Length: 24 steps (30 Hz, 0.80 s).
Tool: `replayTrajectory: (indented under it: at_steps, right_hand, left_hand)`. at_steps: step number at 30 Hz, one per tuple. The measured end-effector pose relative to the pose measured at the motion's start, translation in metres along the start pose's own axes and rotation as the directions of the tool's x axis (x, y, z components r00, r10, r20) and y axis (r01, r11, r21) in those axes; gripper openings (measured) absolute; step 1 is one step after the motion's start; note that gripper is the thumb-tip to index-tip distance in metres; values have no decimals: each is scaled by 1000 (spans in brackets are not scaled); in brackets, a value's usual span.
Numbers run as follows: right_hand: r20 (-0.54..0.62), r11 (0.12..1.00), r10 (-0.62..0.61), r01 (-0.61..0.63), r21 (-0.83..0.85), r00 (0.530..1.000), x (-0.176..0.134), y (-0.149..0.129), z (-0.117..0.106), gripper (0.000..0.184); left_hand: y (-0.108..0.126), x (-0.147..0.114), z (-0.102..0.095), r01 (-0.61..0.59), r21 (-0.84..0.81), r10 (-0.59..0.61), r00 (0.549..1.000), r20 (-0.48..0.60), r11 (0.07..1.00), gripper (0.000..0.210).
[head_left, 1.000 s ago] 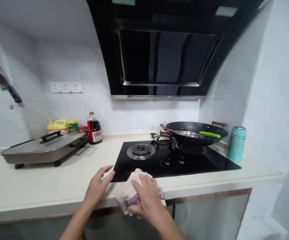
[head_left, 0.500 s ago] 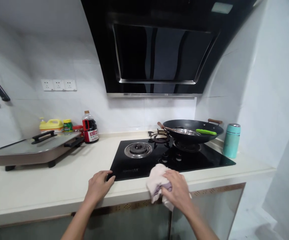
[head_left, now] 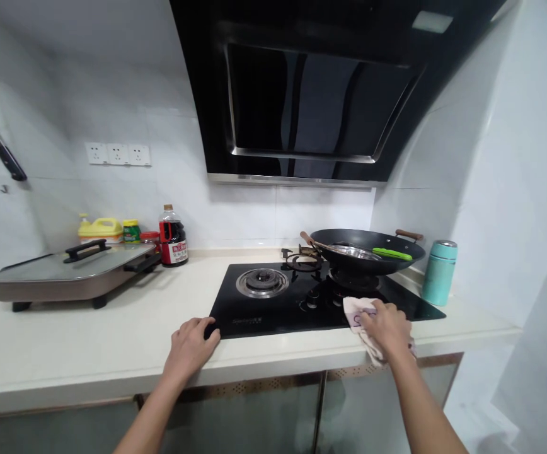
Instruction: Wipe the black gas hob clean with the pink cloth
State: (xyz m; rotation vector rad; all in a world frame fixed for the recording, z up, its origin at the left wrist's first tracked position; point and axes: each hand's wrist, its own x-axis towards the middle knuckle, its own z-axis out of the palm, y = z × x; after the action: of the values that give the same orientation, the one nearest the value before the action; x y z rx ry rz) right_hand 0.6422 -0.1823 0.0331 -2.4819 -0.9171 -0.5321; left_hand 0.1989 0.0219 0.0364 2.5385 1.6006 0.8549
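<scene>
A pale pink cloth is bunched under my right hand, whose fingers are closed on it. The cloth lies over the front edge of the black glass gas stove, right of the control knobs, and hangs partly toward the counter's edge. My left hand rests on the counter at the stove's front left corner, thumb and index finger apart, holding nothing. A black wok sits on the right burner, with a metal utensil and a bright green handle in it.
The left burner is bare. A teal flask stands right of the stove. At left are a lidded electric pan, a soy sauce bottle and a yellow jug. A range hood hangs above; a knife is on the left wall.
My right hand has slid to the right along the stove's front edge, taking the cloth with it. My left hand has stayed at the corner. The view has shifted slightly.
</scene>
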Motion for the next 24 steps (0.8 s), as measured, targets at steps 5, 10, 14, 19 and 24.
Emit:
replayTrajectory:
  at_steps: [5,10,14,19,24]
  right_hand:
    - [89,979,-202,204,-14,975,-28,-58,-7,37]
    - [102,915,-392,376,147,914,-57,-120,-7,32]
    - [148,777,-614,561,285,775,-60,-175,-1,28]
    - [213,696,-715,648,308,666,-24,-206,14,28]
    - [336,715,-693,667,211,638,29,-213,28,35]
  left_hand:
    - [7,-2,-2,11,32,-12,1000,24,999,43]
    - [9,-4,-3,13,39,-15,999,41,999,45]
    - [7,-4,-3,0,39,-2,999,38,999,44]
    - [6,-6,-3,-14,44,13,1000,27,999,42]
    - [6,-9,-2,-14,36,13,1000,18,999,40]
